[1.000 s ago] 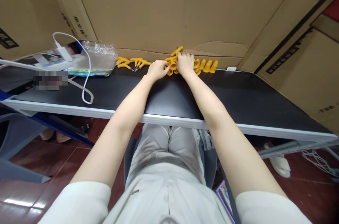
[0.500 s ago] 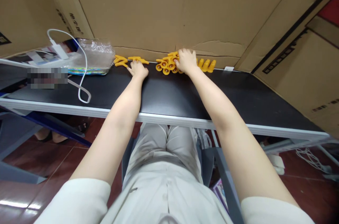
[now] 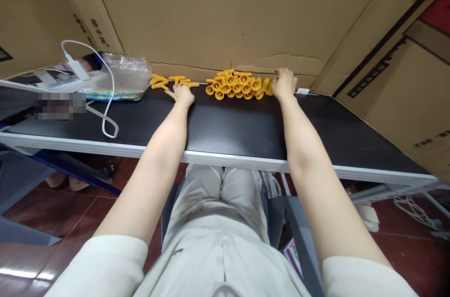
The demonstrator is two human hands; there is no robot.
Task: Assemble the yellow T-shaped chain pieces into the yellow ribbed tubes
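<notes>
My left hand [image 3: 184,95] rests at the back of the black tabletop, thumb stretched out to the left. Its fingertips touch or lie just over yellow T-shaped plastic pieces [image 3: 177,79]; the exact contact is hidden. More yellow pieces with thin metal ends [image 3: 159,82] lie left of it. A stacked pile of yellow cup-ended pieces [image 3: 231,88], round openings facing me, sits between my hands. My right hand [image 3: 285,84] is at the pile's right end, fingers spread against yellow tapered pieces [image 3: 266,86], covering some of them.
A cardboard wall [image 3: 211,16] stands behind the black table [image 3: 232,128]. Clear plastic packaging [image 3: 128,74] lies at the left, with a white cable [image 3: 113,81] looping over it. A small white item [image 3: 303,91] sits right of my right hand.
My right hand has moved right, off the middle of the pile to its right end, uncovering more cup ends. My left hand has barely shifted.
</notes>
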